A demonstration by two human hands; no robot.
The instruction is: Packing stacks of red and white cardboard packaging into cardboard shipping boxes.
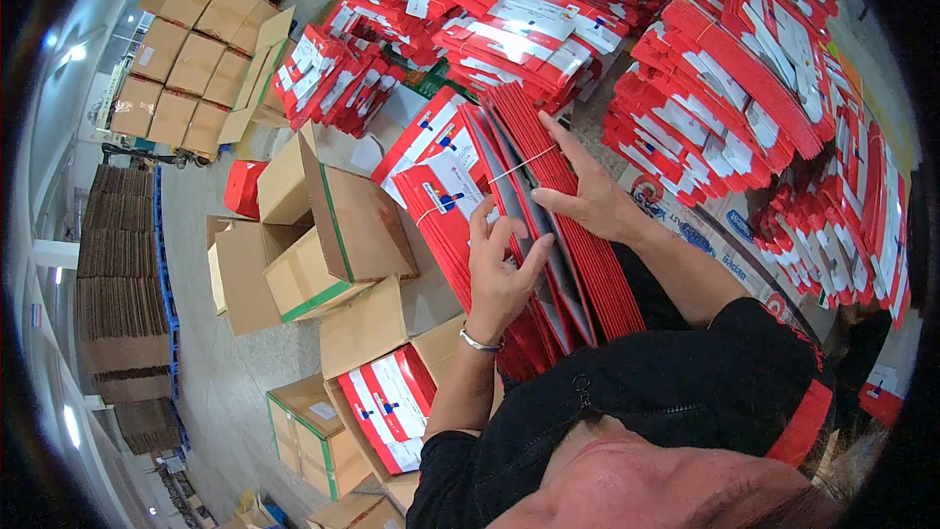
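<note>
A thick bundle of flat red packages (587, 269), seen edge-on, stands against my body. A thin pale band (524, 165) crosses it, and dark gaps show between some layers. My right hand (592, 186) is closed on the bundle's right part, its thumb lying along the edges and its fingers on the far side. Over the middle, my left hand (504, 269) has its fingers and thumb apart, near the parted layers. To the left of the bundle leans another banded stack of red-and-white packages (446, 198). My left wrist wears a metal bangle (480, 341).
Piles of red packages (529, 15) lie ahead, with more stacks (715, 88) to the right. On my left are an open carton (343, 225) and a carton holding red packages (343, 402). Sealed boxes (196, 64) and flattened cardboard (122, 284) stand farther left.
</note>
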